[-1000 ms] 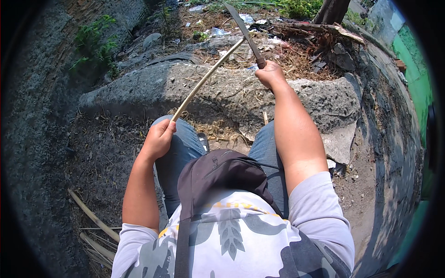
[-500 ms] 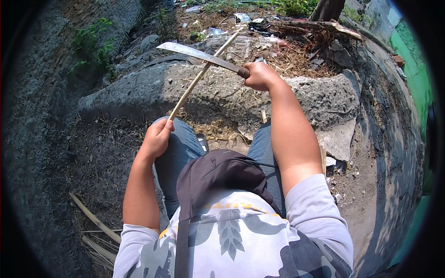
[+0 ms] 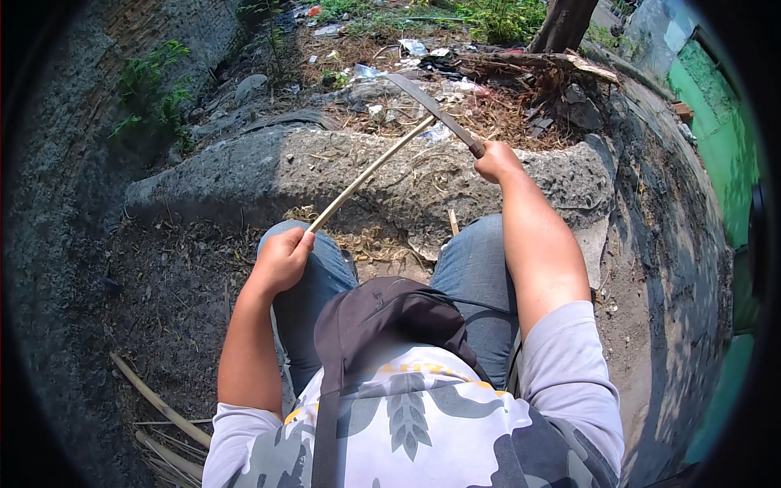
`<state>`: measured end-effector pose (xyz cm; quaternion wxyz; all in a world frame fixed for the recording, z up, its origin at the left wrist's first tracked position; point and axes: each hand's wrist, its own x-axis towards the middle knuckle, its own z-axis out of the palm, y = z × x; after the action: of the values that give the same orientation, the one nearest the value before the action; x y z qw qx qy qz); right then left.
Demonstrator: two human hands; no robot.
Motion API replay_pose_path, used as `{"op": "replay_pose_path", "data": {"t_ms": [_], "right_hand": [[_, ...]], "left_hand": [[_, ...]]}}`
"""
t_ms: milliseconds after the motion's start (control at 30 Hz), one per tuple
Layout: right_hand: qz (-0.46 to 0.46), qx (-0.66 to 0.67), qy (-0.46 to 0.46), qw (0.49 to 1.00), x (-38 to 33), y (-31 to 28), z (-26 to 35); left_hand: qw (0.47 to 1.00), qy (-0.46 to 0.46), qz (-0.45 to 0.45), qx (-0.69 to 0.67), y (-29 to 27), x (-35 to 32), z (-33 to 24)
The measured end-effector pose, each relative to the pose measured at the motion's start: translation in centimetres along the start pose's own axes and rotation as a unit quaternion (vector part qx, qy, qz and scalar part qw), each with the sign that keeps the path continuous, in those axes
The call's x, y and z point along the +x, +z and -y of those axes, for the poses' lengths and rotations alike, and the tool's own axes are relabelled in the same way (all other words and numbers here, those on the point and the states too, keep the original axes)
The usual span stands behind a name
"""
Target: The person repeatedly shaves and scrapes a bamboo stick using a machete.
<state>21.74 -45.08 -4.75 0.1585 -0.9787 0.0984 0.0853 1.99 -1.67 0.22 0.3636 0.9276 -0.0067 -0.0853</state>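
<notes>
My left hand (image 3: 285, 259) is closed round the near end of a long, pale strip of wood or bamboo (image 3: 370, 176), just above my left knee. The strip slants up and away to the right, over the concrete slab. In my right hand (image 3: 498, 163) is the brown handle of a machete (image 3: 439, 112), gripped with the arm stretched forward. Its broad, slightly curved blade points up and to the left. The blade meets or crosses the strip near its far end; whether they touch I cannot tell.
A rough concrete slab (image 3: 325, 175) lies across in front of my knees. Beyond it are dry litter, scraps and a tree trunk (image 3: 561, 26). More pale strips (image 3: 154, 397) lie on the ground at the lower left. A dark bag (image 3: 382, 317) rests on my lap.
My right hand has moved right and slightly nearer, sliding the machete toward the strip's far end, its blade now steeper. The strip has tipped further to the right.
</notes>
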Motion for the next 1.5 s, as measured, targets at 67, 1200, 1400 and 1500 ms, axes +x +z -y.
{"op": "replay_pose_path", "data": {"t_ms": [67, 1200, 1400, 1500], "right_hand": [[0.010, 0.008, -0.014, 1.000, -1.5, -1.0, 1.9], [-0.046, 0.029, -0.061, 0.997, -2.5, -0.1, 8.4], [0.039, 0.075, 0.025, 0.996, 1.6, 1.3, 3.0], [0.050, 0.081, 0.025, 0.995, 1.4, 1.5, 3.2]], "left_hand": [[1.000, 0.004, -0.002, -0.010, -0.1, -0.2, 0.4], [0.982, -0.063, -0.080, -0.162, 2.1, -11.6, 6.8], [0.948, -0.114, -0.083, -0.285, 2.2, -11.6, 7.1], [0.968, -0.077, -0.077, -0.228, 1.8, -11.2, 6.9]]}}
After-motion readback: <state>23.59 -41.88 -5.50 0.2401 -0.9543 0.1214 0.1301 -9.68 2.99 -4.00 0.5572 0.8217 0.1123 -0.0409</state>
